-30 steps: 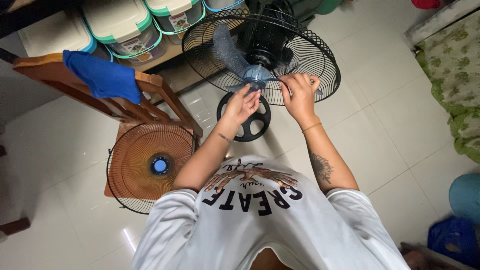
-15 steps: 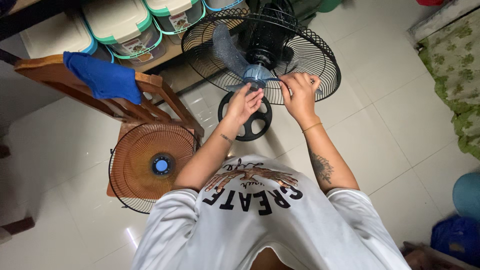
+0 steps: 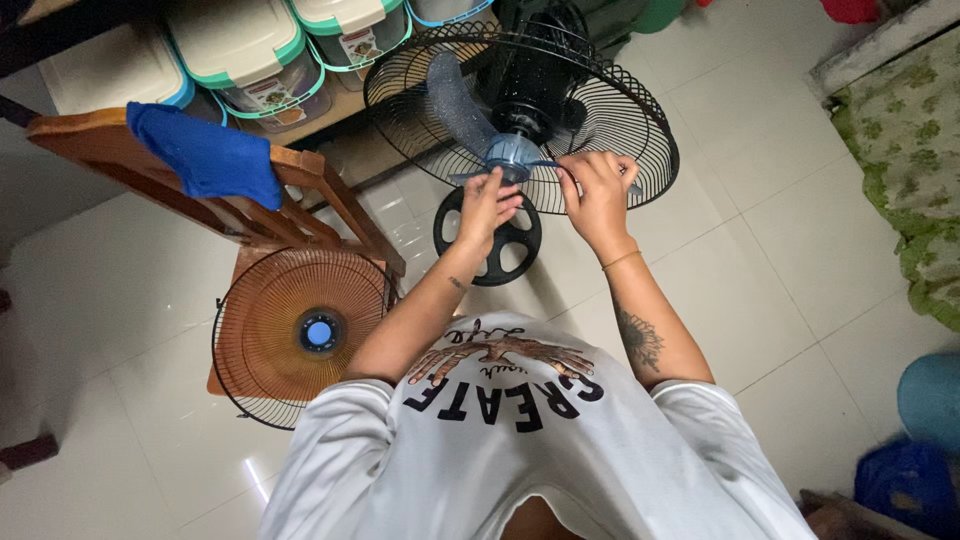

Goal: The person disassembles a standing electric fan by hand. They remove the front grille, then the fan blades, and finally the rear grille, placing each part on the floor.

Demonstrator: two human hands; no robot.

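Observation:
A black stand fan with its rear wire guard [image 3: 640, 110] stands in front of me, its front cover off. A translucent blue fan blade [image 3: 455, 95] sits on the motor shaft, with a blue hub [image 3: 508, 152] at its middle. My left hand [image 3: 485, 208] has its fingers on the lower side of the hub. My right hand [image 3: 597, 190] grips a blade at the right of the hub. The fan's round black base [image 3: 490, 255] rests on the tiled floor under my hands.
The front fan grille [image 3: 300, 335] with a blue centre cap lies on a wooden chair [image 3: 300, 185], a blue cloth [image 3: 205, 150] draped over its back. Plastic storage boxes [image 3: 260, 50] line the wall behind. A green patterned mat [image 3: 915, 140] lies at right.
My left hand has closed in slightly on the hub. The right hand keeps its grip on the blade. The view has shifted a little.

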